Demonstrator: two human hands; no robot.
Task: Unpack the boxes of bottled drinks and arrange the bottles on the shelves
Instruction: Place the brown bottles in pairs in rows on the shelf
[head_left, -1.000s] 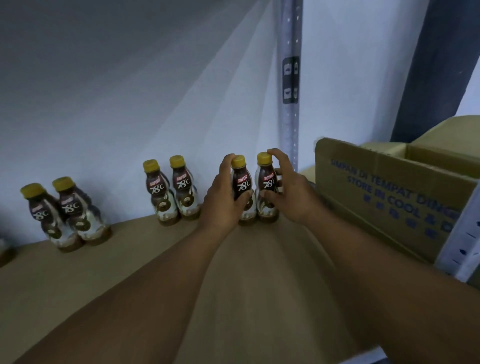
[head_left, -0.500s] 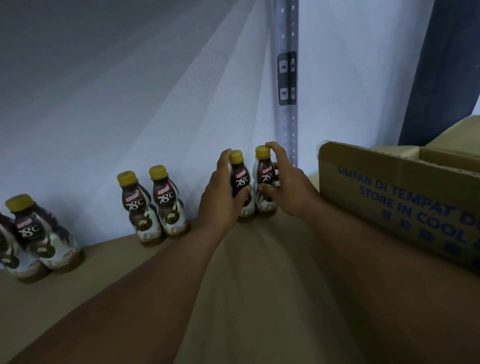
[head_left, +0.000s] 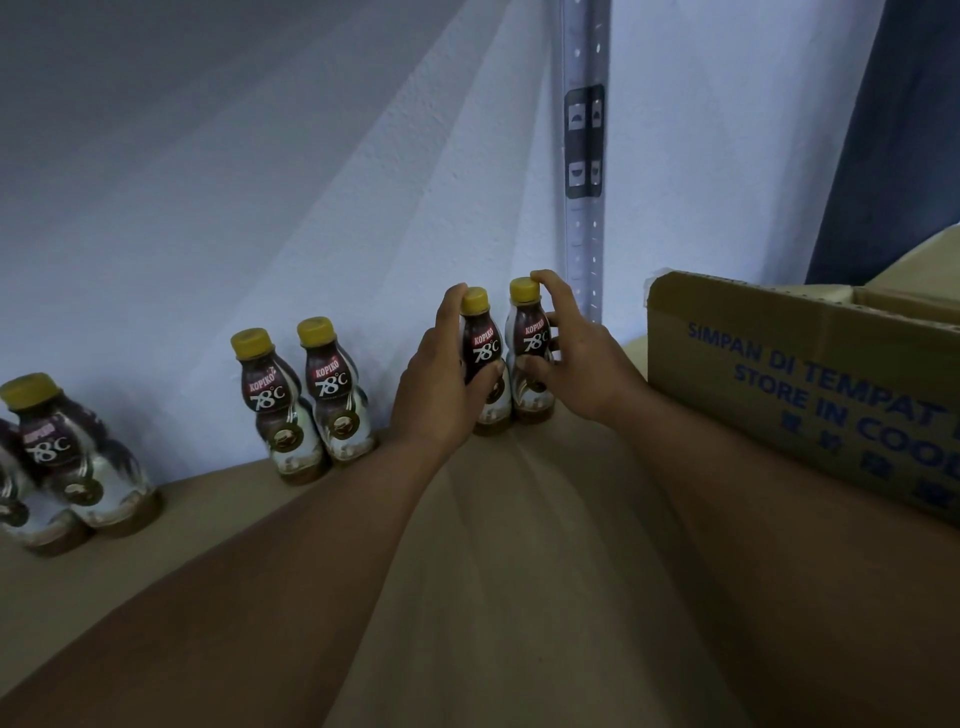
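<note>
bottles stand in pairs along the back of the shelf (head_left: 519, 571), close against the pale wall (head_left: 260, 208). your left hand (head_left: 441, 387) is wrapped round the left bottle (head_left: 483, 353) of the rightmost pair, with the thumb across the front below the label and the fingers up behind the neck. your right hand (head_left: 579, 358) grasps the right bottle (head_left: 530, 340) beside it, the index finger curled over the yellow cap and the thumb pressed on the lower label. these two bottles are upright, side by side and touching, their bases down at the shelf, just in front of the perforated metal post (head_left: 584, 249) that carries a black bracket (head_left: 584, 140). both your forearms reach out over the shelf.

to your left, apart from your hands, the middle pair (head_left: 332, 389) stands upright with nothing touching it, its kopiko 78°c labels facing you. further left, at the edge of view, the far pair (head_left: 67, 452) looks tilted in the wide lens, and one of its bottles is partly cut off.

to your right a cardboard box (head_left: 805, 384) sits on the shelf near your right forearm, its top open, with blue print on the side reading "simpan di tempat" and "store in cool". you cannot see into it. behind it rises a dark blue upright (head_left: 893, 130).
</note>
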